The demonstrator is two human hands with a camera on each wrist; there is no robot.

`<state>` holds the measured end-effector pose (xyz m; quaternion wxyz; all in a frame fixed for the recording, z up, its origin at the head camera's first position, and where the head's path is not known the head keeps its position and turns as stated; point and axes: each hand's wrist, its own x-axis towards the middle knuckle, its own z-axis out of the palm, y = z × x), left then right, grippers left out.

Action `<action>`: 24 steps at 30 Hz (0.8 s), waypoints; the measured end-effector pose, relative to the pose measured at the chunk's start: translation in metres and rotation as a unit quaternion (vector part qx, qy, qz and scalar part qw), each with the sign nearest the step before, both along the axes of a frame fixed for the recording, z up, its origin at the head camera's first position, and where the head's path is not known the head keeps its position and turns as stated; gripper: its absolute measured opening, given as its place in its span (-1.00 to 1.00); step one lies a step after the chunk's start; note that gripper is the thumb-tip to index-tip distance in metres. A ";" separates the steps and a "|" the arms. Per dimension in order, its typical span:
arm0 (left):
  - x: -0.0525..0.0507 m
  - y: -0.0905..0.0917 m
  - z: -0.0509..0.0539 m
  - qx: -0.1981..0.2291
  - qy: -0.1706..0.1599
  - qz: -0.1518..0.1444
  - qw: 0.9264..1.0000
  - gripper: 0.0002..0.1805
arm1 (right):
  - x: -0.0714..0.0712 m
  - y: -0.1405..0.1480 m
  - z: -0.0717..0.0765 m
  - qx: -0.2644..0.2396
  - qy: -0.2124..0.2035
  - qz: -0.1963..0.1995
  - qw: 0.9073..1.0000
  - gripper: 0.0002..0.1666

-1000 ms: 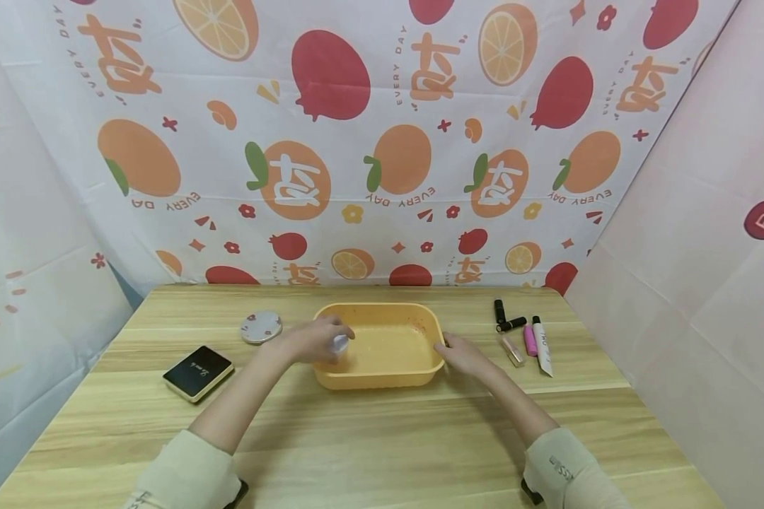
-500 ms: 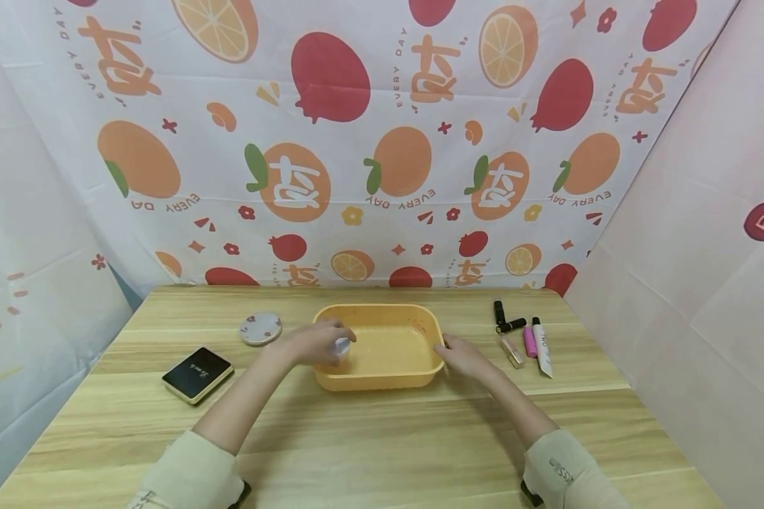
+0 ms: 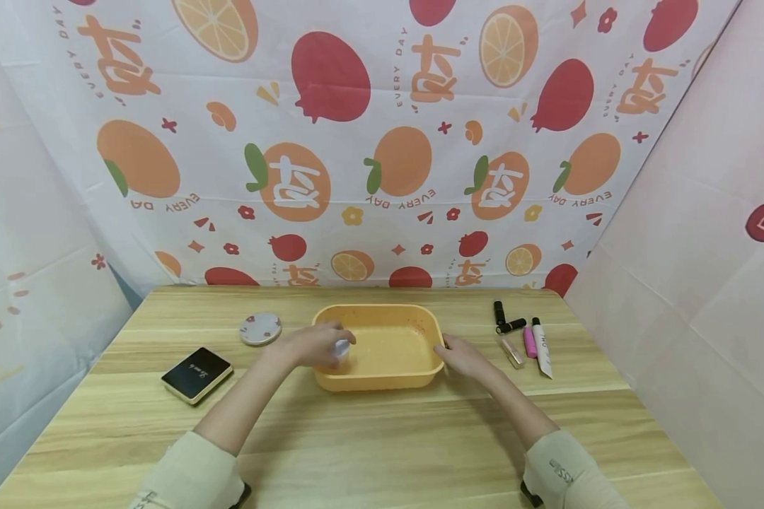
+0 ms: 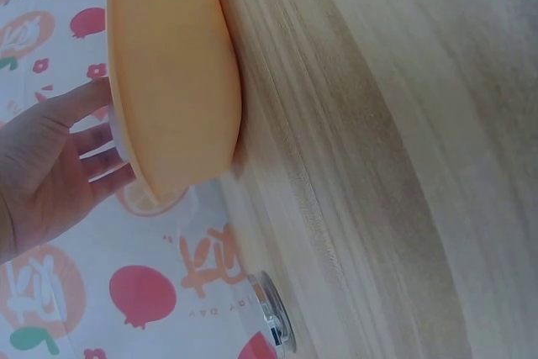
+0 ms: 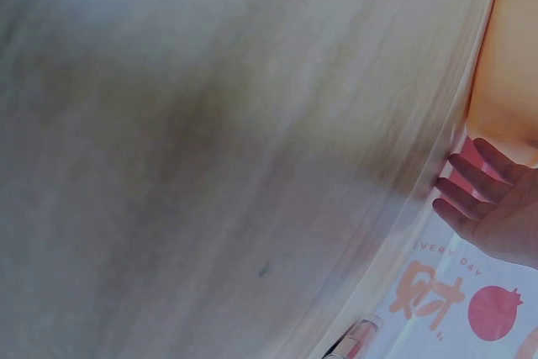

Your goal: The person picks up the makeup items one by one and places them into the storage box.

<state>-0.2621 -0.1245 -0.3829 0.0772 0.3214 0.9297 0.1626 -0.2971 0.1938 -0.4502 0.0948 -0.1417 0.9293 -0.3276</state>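
Note:
A yellow plastic basin (image 3: 378, 382) stands upright on the table. At its left end, my left hand (image 3: 315, 343) reaches over the rim and holds a small, pale, partly see-through thing (image 3: 342, 348); its kind cannot be told. In the left wrist view, the left hand (image 4: 50, 166) has its fingers partly hidden behind the basin wall (image 4: 172, 65), a sliver of the pale thing beside them. My right hand (image 3: 463, 355) grips the basin's right rim, thumb over the edge. In the right wrist view, the right hand's fingers (image 5: 475, 182) lie outside the basin wall (image 5: 508, 65).
Left of the basin lie a round patterned compact (image 3: 260, 329) and a black square case (image 3: 198, 374). To the right are black lipstick tubes (image 3: 511, 325), a clear pinkish tube (image 3: 512, 351), a pink tube (image 3: 530, 341) and a white squeeze tube (image 3: 542, 348). A fruit-print curtain (image 3: 382, 233) hangs behind the table.
The left hand has shifted very slightly at the basin's left end with the pale thing in its fingers. The basin and right hand stay where they were.

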 end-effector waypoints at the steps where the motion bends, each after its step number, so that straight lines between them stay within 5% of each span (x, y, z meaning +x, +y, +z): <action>1: 0.001 0.000 0.000 -0.001 0.000 0.001 1.000 -0.57 | 0.000 0.000 0.000 0.000 -0.001 -0.001 1.000 -0.47; 24: 0.004 0.001 0.002 -0.016 -0.026 0.010 0.999 -0.54 | 0.002 0.000 0.000 0.001 -0.003 -0.005 1.000 -0.44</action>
